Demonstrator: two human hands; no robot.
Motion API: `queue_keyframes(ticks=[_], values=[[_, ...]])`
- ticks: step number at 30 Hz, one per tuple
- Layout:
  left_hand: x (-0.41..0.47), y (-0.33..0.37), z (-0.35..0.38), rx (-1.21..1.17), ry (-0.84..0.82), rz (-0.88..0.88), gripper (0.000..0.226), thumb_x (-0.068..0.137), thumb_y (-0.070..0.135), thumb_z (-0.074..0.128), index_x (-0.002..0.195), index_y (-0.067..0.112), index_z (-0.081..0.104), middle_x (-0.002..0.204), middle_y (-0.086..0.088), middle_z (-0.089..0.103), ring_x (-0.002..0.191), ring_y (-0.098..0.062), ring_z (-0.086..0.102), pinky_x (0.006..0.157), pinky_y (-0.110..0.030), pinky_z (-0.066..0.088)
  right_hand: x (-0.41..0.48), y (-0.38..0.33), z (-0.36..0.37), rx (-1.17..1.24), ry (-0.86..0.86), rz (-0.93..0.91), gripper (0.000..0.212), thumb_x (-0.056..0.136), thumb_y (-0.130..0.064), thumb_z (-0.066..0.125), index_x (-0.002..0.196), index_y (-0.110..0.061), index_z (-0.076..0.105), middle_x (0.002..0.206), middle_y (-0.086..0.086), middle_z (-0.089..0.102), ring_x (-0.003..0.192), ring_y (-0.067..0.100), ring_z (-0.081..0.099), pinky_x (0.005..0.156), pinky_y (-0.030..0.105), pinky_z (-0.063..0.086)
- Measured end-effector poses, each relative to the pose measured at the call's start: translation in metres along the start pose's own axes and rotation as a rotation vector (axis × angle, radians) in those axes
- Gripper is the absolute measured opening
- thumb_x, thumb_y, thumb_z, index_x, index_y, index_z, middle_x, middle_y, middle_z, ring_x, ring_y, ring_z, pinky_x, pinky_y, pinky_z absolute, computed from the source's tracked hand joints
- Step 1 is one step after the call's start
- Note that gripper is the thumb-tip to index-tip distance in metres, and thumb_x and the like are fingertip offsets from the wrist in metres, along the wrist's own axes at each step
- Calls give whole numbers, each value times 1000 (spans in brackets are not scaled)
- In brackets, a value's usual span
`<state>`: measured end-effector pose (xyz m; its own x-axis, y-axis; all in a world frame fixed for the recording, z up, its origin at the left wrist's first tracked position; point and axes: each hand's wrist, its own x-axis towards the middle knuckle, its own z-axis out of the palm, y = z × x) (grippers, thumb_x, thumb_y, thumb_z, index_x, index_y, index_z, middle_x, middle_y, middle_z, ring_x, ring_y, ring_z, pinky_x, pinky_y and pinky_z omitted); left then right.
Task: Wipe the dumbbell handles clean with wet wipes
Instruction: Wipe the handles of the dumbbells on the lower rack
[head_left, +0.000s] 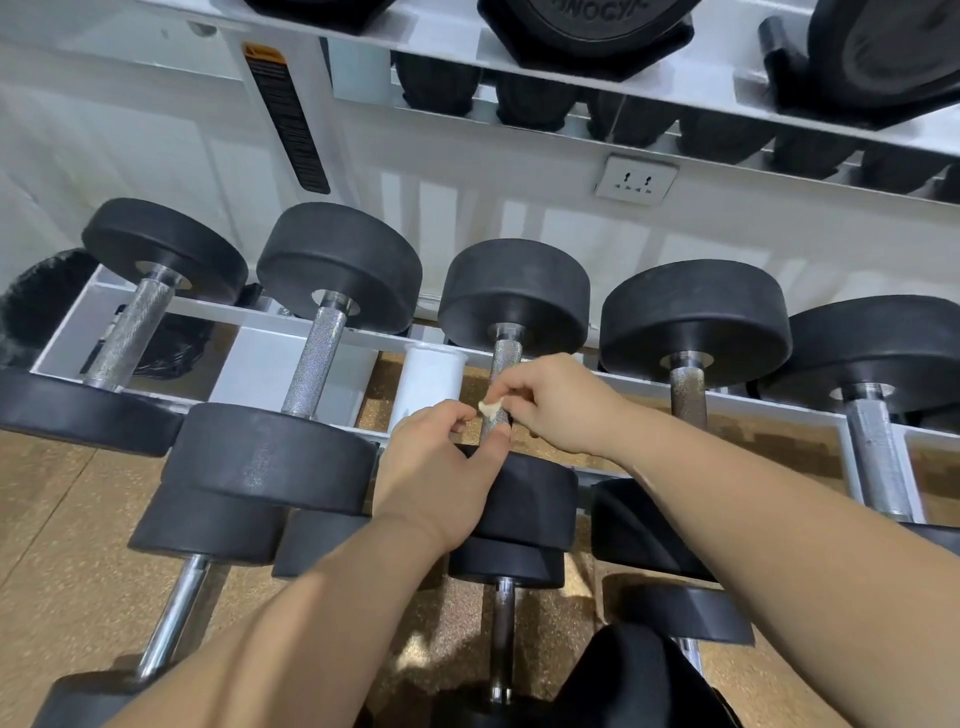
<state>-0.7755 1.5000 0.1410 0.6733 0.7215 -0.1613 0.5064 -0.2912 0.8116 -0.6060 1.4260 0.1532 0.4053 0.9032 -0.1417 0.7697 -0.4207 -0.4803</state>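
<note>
**Q.** Which way does the handle (505, 359) run, and where do the hands sit on it?

**A.** Its long axis points away from the person, from the near head (524, 493) up to the far head (514, 296). Both hands meet at the handle's near end. The left hand (441, 462) comes in from the handle's left, with thumb and curled fingers closed round the bar just above the near head. The right hand (558, 402) comes in from the handle's right and pinches a small crumpled wet wipe (491, 409) against the bar.

**Q.** Which hand is nearer the uncovered length?

**A.** The right hand, by judgement. It lies slightly farther up the handle, and the knurled stretch beyond it, toward the far head, is bare. A wiping stroke would best follow the long axis.

**Q.** What bounds that stroke?

**A.** The two heads bound it, one at each end of the handle. A white post (434, 379) of the rack stands close on the handle's left. A neighbouring dumbbell (688, 395) lies well apart on its right, so there is more open room on that side. Whether the wipe reaches the handle's underside cannot be told.
</note>
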Motion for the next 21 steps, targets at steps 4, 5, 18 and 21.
queue_keyframes(ticks=[4, 5, 18, 21], values=[[-1, 1, 0, 4, 9, 0, 34, 88, 52, 67, 110, 26, 68, 109, 12, 63, 107, -9, 56, 98, -32, 46, 15, -7, -14, 2, 88, -31, 12, 84, -18, 65, 87, -22, 77, 77, -9, 64, 78, 12, 58, 71, 29, 47], [-1, 1, -1, 4, 11, -1, 34, 88, 51, 67, 110, 26, 68, 110, 12, 63, 107, -9, 56, 98, -31, 46, 17, -8, -15, 31, 108, -27, 7, 84, -21, 69, 82, -20, 75, 76, -7, 62, 77, 14, 58, 72, 32, 48], [-3, 4, -3, -12, 11, -12, 37, 87, 54, 64, 113, 28, 68, 112, 14, 63, 108, -9, 56, 99, -33, 47, 21, -4, 2, -32, 336, 69, 11, 92, -18, 62, 101, -14, 68, 90, -1, 61, 84, 22, 58, 73, 29, 41], [-1, 0, 0, -16, 13, -4, 36, 86, 55, 65, 109, 27, 68, 109, 13, 64, 106, -9, 56, 96, -32, 47, 8, -9, 11, 42, 209, 59, 7, 87, -15, 63, 86, -18, 69, 82, -4, 67, 79, 15, 59, 69, 28, 44]])
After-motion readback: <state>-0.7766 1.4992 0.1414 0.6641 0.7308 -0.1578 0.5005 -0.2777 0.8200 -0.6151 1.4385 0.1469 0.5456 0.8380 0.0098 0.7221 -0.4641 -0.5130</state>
